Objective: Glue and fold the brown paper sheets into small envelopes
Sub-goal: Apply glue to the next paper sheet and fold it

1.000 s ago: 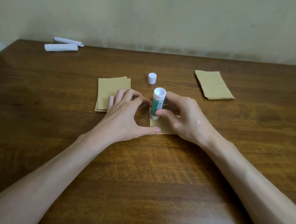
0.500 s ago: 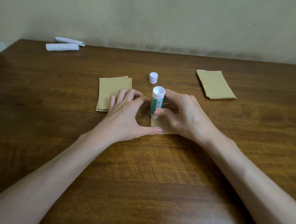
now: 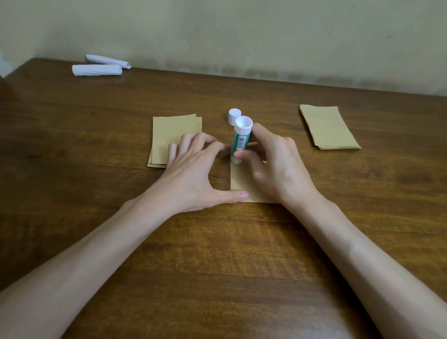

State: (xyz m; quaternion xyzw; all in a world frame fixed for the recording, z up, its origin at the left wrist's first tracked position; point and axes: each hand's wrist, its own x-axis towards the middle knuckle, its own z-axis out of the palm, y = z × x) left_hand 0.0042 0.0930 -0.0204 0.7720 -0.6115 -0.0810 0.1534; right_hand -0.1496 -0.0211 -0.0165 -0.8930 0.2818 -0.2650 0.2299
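Pinching the glue stick (image 3: 241, 139) upright, right hand's (image 3: 275, 167) thumb and fingers clamped round it, I'm touching its tip to the far edge of the brown sheet (image 3: 245, 182) at mid-table. Left hand (image 3: 190, 175) is pinning it, fingers spread (thin, light paper that probably slides and creases, so hold the edges).

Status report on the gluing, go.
Left hand presses sheet's left edge. Right hand grips glue stick, tip down at sheet's far left corner. Cap off, standing behind stick. Nothing in the way.

Matt brown paper sheet (image 3: 245, 182) lies on glossy, grained wooden table (image 3: 212, 247).
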